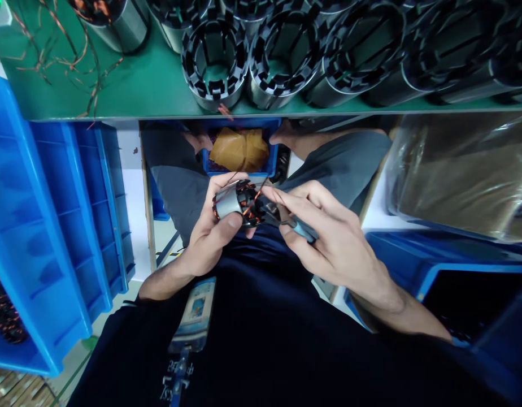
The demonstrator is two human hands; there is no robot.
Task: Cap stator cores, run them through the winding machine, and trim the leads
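Note:
Just below the bench edge, my left hand (212,234) is wrapped round a metal motor stator (227,203) with copper windings at its right end. The stator lies on its side, its wound end facing my right hand. My right hand (329,232) grips a small tool with blue handles, apparently pliers (303,230), whose dark jaws are at the wound end. A copper wire rises from the windings near my right fingertips. The jaw tips are too dark to tell what they touch.
Several stator cores (216,62) stand on the green bench (159,90), with a wound stator (117,28) and loose copper wires (94,79) at left. Blue crates (87,226) flank me. Between my legs, a blue bin (273,161) holds a brown package (239,150).

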